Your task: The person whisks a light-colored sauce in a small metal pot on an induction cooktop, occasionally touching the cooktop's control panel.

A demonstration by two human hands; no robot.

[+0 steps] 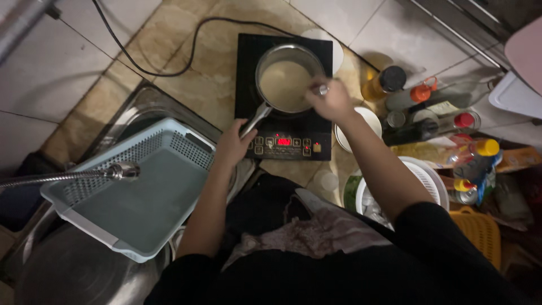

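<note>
Dim kitchen light falls on a tan stone counter (pixel 192 73) with pale tiled wall beyond it. At its middle sits a black induction cooktop (pixel 282 93) with a red display lit on its front panel, and on that stands a small steel saucepan (pixel 289 79) filled with a pale, creamy liquid. The left hand (pixel 234 144) is wrapped around the saucepan's long handle (pixel 255 118), its grip closed on the metal just above the control panel. The right hand (pixel 333 100) hovers over the pan's right rim, its grip closed on the metal end of a utensil (pixel 322 89); what kind of utensil it is cannot be told, since the rest is hidden.

A black power cord (pixel 169 70) curves away from the cooktop across the counter. Just right of the cooktop lies a white plate (pixel 370 118), and beyond it a cluster of bottles (pixel 429 113) with orange, red and yellow caps. Nearer the body, a white strainer basket (pixel 429 181) sits beside a yellow basket (pixel 480 229). To the left, a light blue perforated crate (pixel 147 186) rests tilted over a steel sink (pixel 84 271), with a flexible metal faucet (pixel 121 171) reaching over it.
</note>
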